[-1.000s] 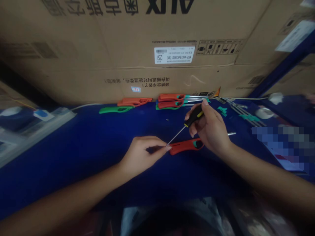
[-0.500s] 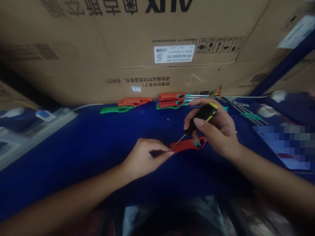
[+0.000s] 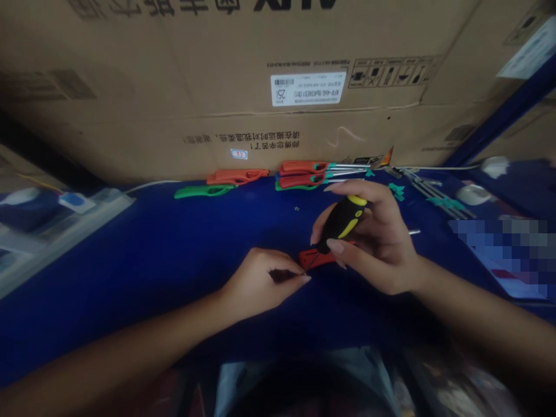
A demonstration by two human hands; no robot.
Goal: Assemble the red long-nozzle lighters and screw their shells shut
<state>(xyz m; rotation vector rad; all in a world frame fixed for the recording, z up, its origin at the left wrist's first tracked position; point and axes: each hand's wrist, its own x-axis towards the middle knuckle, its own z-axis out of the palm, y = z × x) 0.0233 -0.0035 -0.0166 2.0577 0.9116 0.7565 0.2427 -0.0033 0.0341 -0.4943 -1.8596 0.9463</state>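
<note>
My right hand [image 3: 373, 243] grips a screwdriver with a black and yellow handle [image 3: 343, 219], its shaft pointing down at a red plastic handle piece [image 3: 313, 259] that lies on the blue table [image 3: 174, 243]. My left hand [image 3: 260, 284] rests on the table just left of the red piece, thumb and forefinger pinched together at its end. What the pinch holds is too small to make out.
Red and green handle pieces [image 3: 237, 176] and several assembled ones with metal rods [image 3: 313, 174] lie along the back edge under a large cardboard box [image 3: 278, 75]. Metal rods with green parts [image 3: 430, 194] lie at the back right. A grey tray [image 3: 56, 226] sits left.
My right hand has lowered and steepened the screwdriver, bringing the handle over the red piece. My left hand slid slightly down and right, staying pinched at the piece's end.
</note>
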